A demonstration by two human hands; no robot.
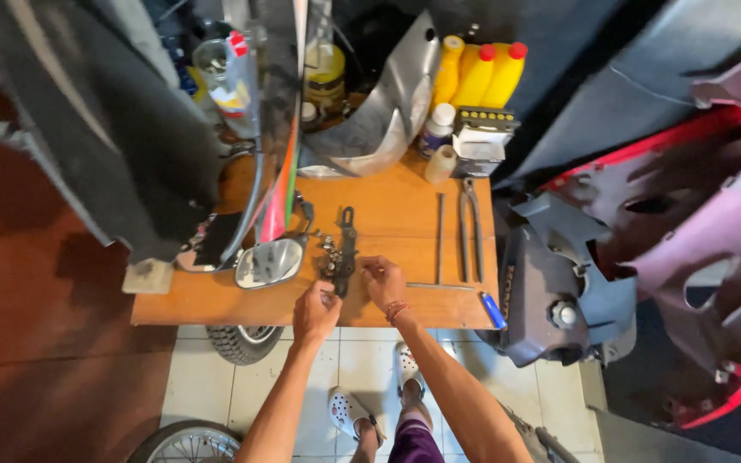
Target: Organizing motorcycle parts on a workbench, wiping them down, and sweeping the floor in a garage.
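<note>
Seen from above, the left hand has its fingers curled onto a small dark metal part near the front edge of a wooden desk. The right hand, fingers pinched together, is just beside the same part; whether it grips anything cannot be told. A bracket lies behind, a mirror to the left, pliers and yellow bottles to the right.
</note>
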